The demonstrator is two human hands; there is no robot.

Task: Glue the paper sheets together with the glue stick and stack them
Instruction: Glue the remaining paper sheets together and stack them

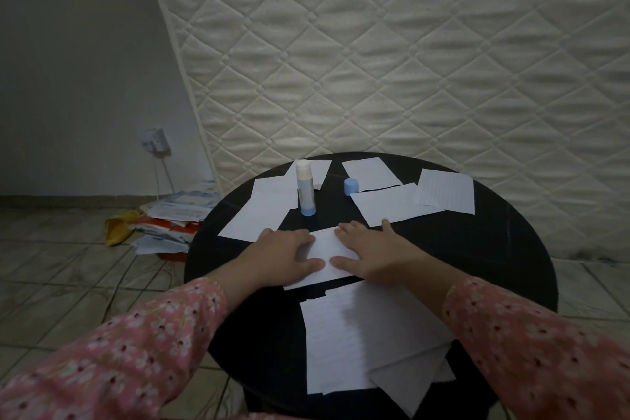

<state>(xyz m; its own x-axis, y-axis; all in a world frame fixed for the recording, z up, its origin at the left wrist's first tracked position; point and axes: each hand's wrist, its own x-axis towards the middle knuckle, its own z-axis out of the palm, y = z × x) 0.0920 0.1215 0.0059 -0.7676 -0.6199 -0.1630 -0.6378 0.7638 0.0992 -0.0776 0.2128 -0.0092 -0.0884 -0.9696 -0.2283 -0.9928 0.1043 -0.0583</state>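
A: What is sitting on the round black table (504,249)?

B: White paper everywhere. The biggest pile (361,337) is lying at the near edge, its sheets fanning out and overhanging the rim. More sheets (262,211) are overlapping toward the far left edge, and others (395,204) are spreading along the far right edge, one of them showing faint ruled lines.

A: And the one being worked on?

B: A folded sheet (324,254) is lying in the middle, tilted a little, just beyond the near pile.

A: The glue stick?

B: It (304,187) is standing upright toward the far edge, uncapped, white with a blue base. Its blue cap (351,186) is sitting apart, just right of it.

A: How are the hands lying?

B: Both are pressing flat on the folded sheet, fingers straight and spread. The left hand (283,254) is covering its left end, the right hand (371,252) its right end, thumbs pointing at each other. Neither is gripping anything.
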